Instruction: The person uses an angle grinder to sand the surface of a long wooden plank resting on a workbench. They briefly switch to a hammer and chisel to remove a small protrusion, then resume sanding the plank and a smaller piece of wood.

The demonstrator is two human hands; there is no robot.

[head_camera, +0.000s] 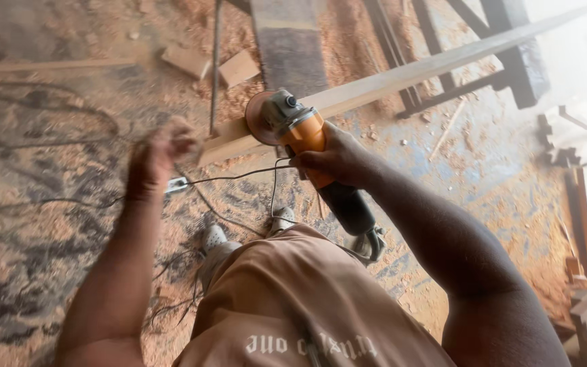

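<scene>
1. The right hand [338,158] is clenched around the orange body of an angle grinder [310,153], fingers wrapped over the top and thumb side toward the wearer. The right forearm runs up from the lower right, elbow bent, wrist tipped down toward the tool.
2. The left hand [164,146] is blurred; its fingers look curled into a loose fist, but whether they grip anything I cannot tell. That arm stretches straight out from the lower left, held above the floor.
3. The angle grinder has a dark rear handle, a grey gear head and 1 round reddish sanding disc [261,117] at its front, which sits against the near end of a long pale wooden plank [402,76].
4. The plank runs up to the upper right, resting on a dark metal frame [443,81].
5. A thin black cable [239,177] trails from the grinder across the sawdust-covered floor [35,224], with 2 small wood offcuts [215,64] lying farther off.
</scene>
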